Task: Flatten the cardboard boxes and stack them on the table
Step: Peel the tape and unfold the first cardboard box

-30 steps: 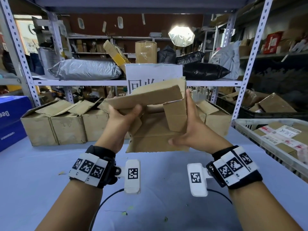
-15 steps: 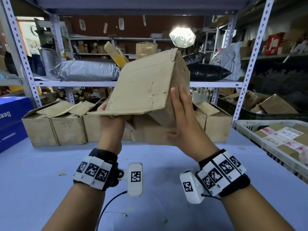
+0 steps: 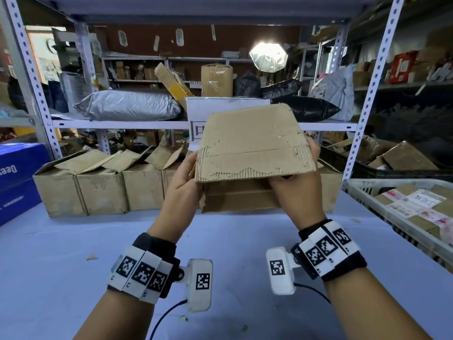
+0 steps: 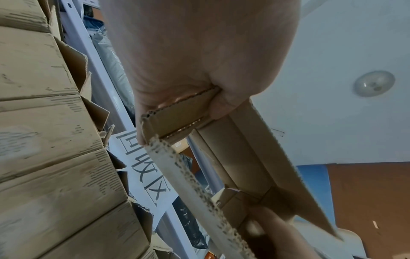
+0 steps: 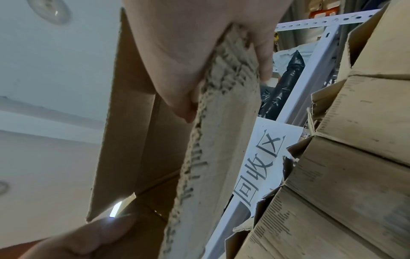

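Both fingertips vanish under the worn brown cardboard box; left hand and right hand clamp its ends, lower and flatter than before.

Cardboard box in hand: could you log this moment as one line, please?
cardboard box: held above table | left hand: grips | right hand: grips | state: not flat

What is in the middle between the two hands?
The cardboard box, held up by the left hand and right hand; the head view shows it.
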Tool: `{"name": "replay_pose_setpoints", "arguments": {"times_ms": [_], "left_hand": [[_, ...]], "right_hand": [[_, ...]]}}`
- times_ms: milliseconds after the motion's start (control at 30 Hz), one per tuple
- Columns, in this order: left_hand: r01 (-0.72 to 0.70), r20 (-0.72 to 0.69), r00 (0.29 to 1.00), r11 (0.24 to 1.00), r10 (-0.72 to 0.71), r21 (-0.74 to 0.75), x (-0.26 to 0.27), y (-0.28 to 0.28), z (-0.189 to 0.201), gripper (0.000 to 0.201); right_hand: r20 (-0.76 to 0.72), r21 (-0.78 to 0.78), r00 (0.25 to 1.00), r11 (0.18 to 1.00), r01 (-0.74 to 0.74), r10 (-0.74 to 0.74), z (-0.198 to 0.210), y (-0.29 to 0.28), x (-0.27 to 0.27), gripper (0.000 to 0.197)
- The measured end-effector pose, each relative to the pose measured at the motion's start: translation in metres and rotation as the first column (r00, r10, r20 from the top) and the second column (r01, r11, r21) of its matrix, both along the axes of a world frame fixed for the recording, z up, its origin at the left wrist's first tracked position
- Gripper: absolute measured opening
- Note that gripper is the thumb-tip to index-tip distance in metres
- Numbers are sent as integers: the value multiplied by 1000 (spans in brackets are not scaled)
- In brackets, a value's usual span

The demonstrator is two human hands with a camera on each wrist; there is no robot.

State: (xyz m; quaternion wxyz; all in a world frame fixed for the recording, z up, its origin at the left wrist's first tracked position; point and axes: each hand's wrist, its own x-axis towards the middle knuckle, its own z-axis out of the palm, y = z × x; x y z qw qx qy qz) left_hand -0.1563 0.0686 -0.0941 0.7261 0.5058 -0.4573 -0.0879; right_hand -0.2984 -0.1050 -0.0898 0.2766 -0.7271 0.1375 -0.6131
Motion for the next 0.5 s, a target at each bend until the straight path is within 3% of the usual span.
{"name": "replay_pose_setpoints", "arguments": {"times_ms": [100, 200, 333, 433, 500], "left_hand": [[-30, 18, 999, 1000, 30, -6, -1, 2, 4, 51], [-91, -22, 996, 996, 91, -1, 4, 4, 3, 49], [-140, -28, 990, 990, 140, -9, 14, 6, 0, 42], [-157, 59, 986, 987, 155, 35, 21, 9, 0, 53], [-199, 116, 975, 976, 189, 91, 26, 12, -1, 71]], "right_hand": [[-109, 117, 993, 992, -38, 51, -2, 2, -2, 72], [-83, 227, 938, 923, -311, 337, -3, 2, -5, 67], [171, 449, 824, 702, -553, 540, -1, 9, -7, 60], [262, 512, 661, 480, -713, 703, 3, 12, -12, 68], [304, 517, 599, 400, -757, 740, 7, 14, -16, 62]]}}
